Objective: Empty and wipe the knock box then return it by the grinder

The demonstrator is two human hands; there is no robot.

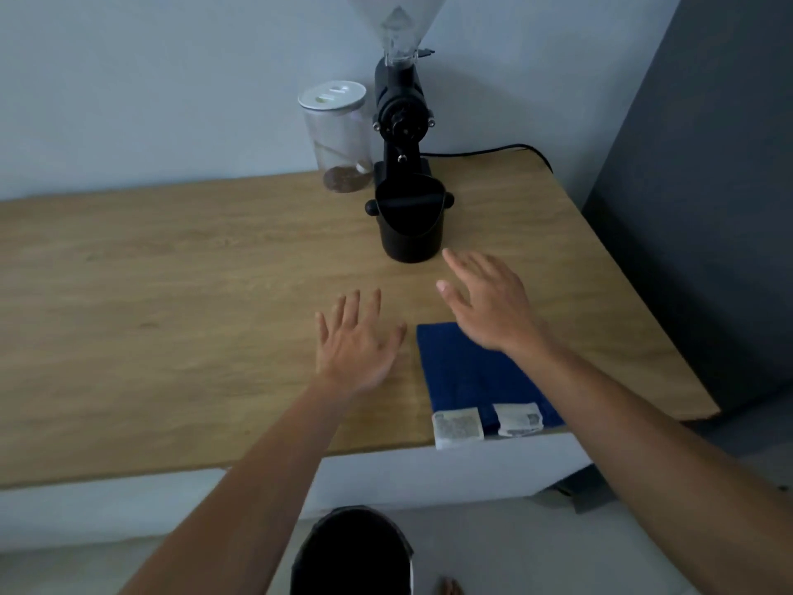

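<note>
A black knock box with a bar across its top stands on the wooden counter, directly in front of the black grinder. My right hand hovers open just below and right of the box, fingertips a short way from its base, not touching it. My left hand is open with spread fingers over the counter, left of a folded blue cloth. The cloth lies near the counter's front edge, with white labels at its near end. Both hands hold nothing.
A clear jar with a white lid and some brown grounds stands left of the grinder. A black cable runs behind the grinder. A black bin sits on the floor below the counter. A dark panel borders the right side.
</note>
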